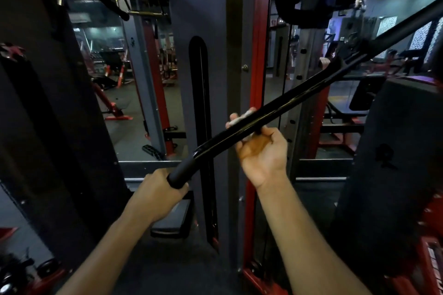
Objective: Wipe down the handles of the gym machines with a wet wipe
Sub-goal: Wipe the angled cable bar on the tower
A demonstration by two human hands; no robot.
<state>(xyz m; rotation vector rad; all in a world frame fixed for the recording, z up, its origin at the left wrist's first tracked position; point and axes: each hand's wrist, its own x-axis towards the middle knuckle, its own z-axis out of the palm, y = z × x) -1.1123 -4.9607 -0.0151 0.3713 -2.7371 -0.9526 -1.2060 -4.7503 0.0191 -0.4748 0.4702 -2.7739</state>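
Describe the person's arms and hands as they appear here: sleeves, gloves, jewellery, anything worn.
Both forearms are bare up to the frame's bottom edge; no sleeves show. The left hand and the right hand wear no gloves. No watch, bracelet or ring is visible on either.

A single wide-angle view is taken from the person's head, aimed forward and slightly down. Both forearms are seen entering from the bottom edge, close to the lens. The bar [275, 112] is crossed diagonally through the centre, the machine frame [213, 19] stands just behind, and the gym floor [134, 132] is seen farther off at centre left.
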